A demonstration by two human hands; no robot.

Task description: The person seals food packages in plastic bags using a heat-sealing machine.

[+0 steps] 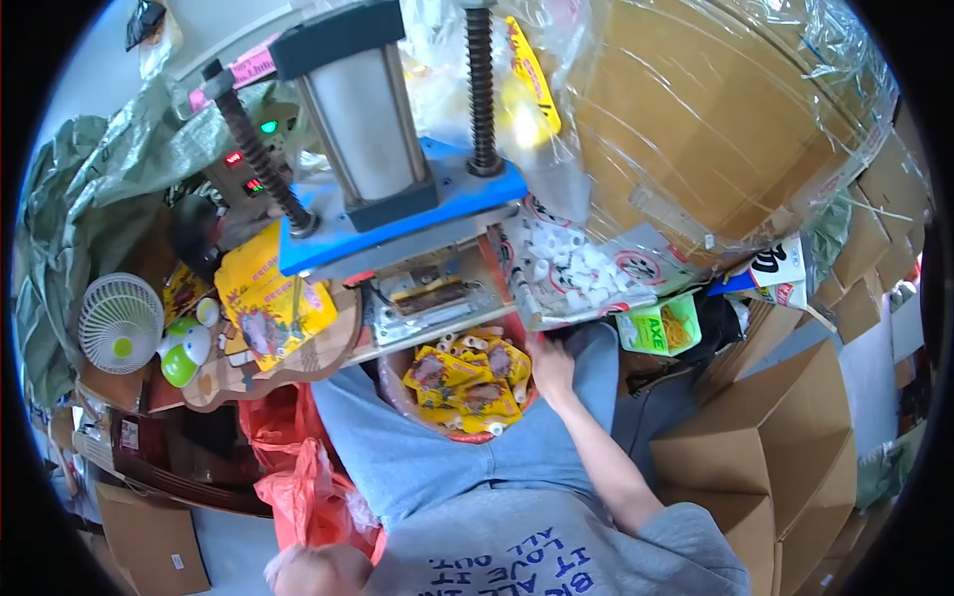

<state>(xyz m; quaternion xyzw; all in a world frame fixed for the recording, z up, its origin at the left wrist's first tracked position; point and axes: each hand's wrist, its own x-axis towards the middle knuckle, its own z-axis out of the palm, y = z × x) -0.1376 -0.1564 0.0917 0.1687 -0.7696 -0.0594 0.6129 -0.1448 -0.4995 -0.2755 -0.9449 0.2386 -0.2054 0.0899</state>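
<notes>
My right hand [553, 370] is at the right rim of a red basin [529, 338] held between my thighs. Its fingertips are blurred against the rim and the press table edge, so I cannot make out what they hold. Yellow printed pouches [467, 382] and small white cylindrical pieces [496, 428] fill the basin. My left hand [323, 570] is low at the bottom left, smeared by motion, near a red plastic bag [313, 497]. Above the basin stands a press with a blue plate [407, 214]; a metal mould [429, 298] lies beneath it.
White pieces [571, 260] lie heaped on plastic sheeting right of the press. Larger yellow packaging [273, 308] and a small fan [121, 316] sit on the left. A green-and-white tub [659, 328] is by my right knee. Cardboard boxes [770, 457] stand to the right.
</notes>
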